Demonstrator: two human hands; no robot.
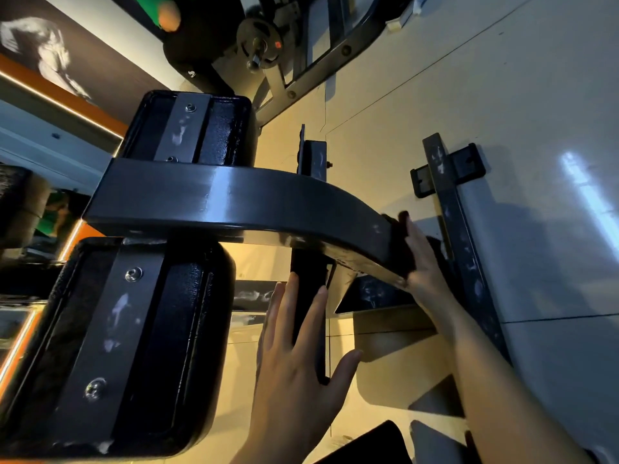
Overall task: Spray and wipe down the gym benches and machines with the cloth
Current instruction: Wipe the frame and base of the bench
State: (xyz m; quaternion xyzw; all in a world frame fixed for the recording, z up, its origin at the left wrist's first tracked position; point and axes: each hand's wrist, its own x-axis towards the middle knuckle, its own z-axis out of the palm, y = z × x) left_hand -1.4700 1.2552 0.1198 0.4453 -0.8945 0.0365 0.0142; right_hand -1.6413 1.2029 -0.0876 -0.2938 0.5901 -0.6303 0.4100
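Note:
A dark curved steel bar [234,199] of a gym machine crosses the middle of the view, carrying two black pads, an upper pad [221,128] and a lower pad [181,329], both seen from their backs. My right hand [423,262] holds a dark cloth [397,229] against the right end of the bar, fingers over its side and thumb under its edge. My left hand [294,363] lies with straight fingers against a black upright post [310,289] below the bar. No spray bottle is in view.
A dark floor foot [449,195] of the frame with white scuffs runs along the pale tiled floor [536,95] on the right. A weight-plate peg and pivot [258,45] sit at the top. A person in green [157,11] is at the top left.

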